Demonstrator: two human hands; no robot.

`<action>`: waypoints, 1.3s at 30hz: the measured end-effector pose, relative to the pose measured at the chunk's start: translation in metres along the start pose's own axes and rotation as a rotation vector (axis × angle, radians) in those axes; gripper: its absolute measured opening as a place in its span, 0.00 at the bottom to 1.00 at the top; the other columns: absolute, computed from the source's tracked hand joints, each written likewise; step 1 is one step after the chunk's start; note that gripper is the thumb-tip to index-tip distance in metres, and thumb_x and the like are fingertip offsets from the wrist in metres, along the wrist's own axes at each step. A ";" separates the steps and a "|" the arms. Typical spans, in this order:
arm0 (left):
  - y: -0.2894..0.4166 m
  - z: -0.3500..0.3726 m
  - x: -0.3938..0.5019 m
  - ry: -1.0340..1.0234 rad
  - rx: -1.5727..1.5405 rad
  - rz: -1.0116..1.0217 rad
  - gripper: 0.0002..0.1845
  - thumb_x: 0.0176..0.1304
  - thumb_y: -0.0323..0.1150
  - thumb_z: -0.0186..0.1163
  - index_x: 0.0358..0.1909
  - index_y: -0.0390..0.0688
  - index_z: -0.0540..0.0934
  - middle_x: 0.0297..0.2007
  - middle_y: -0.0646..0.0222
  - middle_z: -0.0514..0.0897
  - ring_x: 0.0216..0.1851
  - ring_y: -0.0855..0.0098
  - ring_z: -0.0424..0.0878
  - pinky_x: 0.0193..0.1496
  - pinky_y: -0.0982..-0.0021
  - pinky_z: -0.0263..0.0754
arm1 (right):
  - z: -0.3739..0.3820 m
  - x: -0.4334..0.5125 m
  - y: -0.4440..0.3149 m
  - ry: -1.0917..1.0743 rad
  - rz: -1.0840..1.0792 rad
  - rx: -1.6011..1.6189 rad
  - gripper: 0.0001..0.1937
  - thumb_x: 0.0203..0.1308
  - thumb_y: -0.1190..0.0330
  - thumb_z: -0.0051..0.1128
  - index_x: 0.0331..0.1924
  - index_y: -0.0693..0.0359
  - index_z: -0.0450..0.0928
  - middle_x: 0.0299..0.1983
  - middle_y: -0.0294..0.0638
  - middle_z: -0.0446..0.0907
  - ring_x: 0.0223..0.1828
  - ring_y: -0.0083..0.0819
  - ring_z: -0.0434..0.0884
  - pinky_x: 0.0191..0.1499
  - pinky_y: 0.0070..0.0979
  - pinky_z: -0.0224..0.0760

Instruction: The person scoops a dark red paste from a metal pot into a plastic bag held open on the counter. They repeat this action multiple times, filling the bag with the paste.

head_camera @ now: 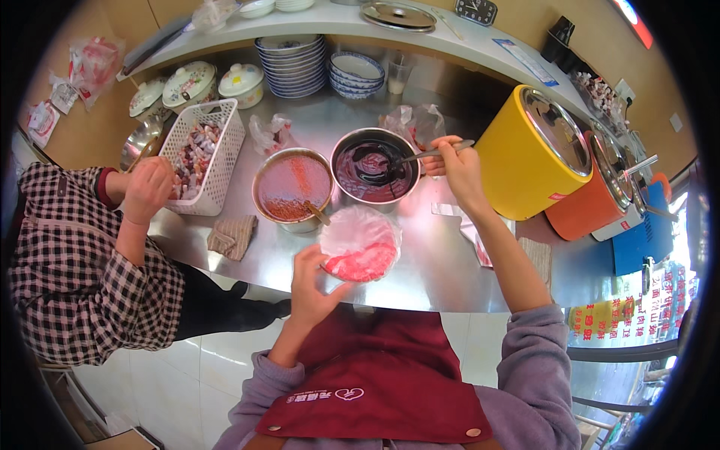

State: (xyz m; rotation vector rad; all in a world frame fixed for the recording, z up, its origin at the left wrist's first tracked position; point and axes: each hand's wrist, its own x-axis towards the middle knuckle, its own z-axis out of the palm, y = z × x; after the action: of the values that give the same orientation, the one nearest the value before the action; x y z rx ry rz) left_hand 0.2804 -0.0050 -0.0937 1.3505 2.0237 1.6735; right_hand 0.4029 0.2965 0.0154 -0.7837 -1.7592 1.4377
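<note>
My left hand grips the near left edge of a round dish covered in a thin plastic bag; red colour shows across its lower half. The dish is above the front part of the steel counter. In my right hand is the handle of a metal spoon or ladle, its far end down in the dark, glossy sauce of a steel pot. Left of that pot, a second steel pot holds reddish-brown sauce with oil on top, and a utensil handle leans out towards the dish.
At left, a person in a checked top has a hand beside a white basket of small wrapped pieces. A folded cloth lies nearby. Stacked plates and bowls stand behind. Yellow and orange lidded containers are at right.
</note>
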 end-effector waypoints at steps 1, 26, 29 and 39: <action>-0.001 -0.004 -0.003 0.055 0.001 -0.033 0.31 0.46 0.37 0.71 0.52 0.40 0.73 0.56 0.55 0.70 0.54 0.56 0.73 0.48 0.63 0.73 | -0.002 -0.003 -0.002 -0.001 -0.004 0.037 0.12 0.71 0.67 0.41 0.41 0.68 0.73 0.29 0.45 0.82 0.26 0.26 0.82 0.33 0.20 0.79; -0.026 -0.015 -0.023 0.034 -0.584 -0.912 0.10 0.64 0.27 0.58 0.46 0.37 0.74 0.33 0.69 0.79 0.31 0.78 0.80 0.32 0.78 0.80 | 0.019 -0.177 -0.020 -0.294 -0.548 -0.348 0.06 0.60 0.76 0.52 0.39 0.69 0.75 0.32 0.46 0.82 0.29 0.31 0.82 0.32 0.26 0.79; -0.024 -0.015 -0.026 0.066 -0.536 -0.831 0.08 0.64 0.27 0.58 0.43 0.39 0.75 0.34 0.69 0.80 0.31 0.79 0.80 0.32 0.78 0.79 | 0.015 -0.184 -0.015 -0.498 -1.103 -0.666 0.07 0.52 0.77 0.57 0.37 0.66 0.76 0.33 0.46 0.81 0.29 0.32 0.82 0.31 0.25 0.79; -0.013 -0.023 -0.038 0.279 -0.758 -0.822 0.03 0.64 0.26 0.55 0.38 0.40 0.74 0.34 0.70 0.79 0.35 0.78 0.80 0.39 0.75 0.79 | 0.008 -0.146 -0.029 -0.305 -1.166 -0.734 0.12 0.44 0.77 0.62 0.37 0.67 0.76 0.34 0.50 0.80 0.28 0.37 0.81 0.27 0.27 0.75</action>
State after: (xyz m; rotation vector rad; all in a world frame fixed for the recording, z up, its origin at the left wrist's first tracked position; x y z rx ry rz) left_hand 0.2807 -0.0475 -0.1120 0.0219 1.4338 1.8997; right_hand 0.4770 0.1671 0.0204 0.2322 -2.3582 0.1122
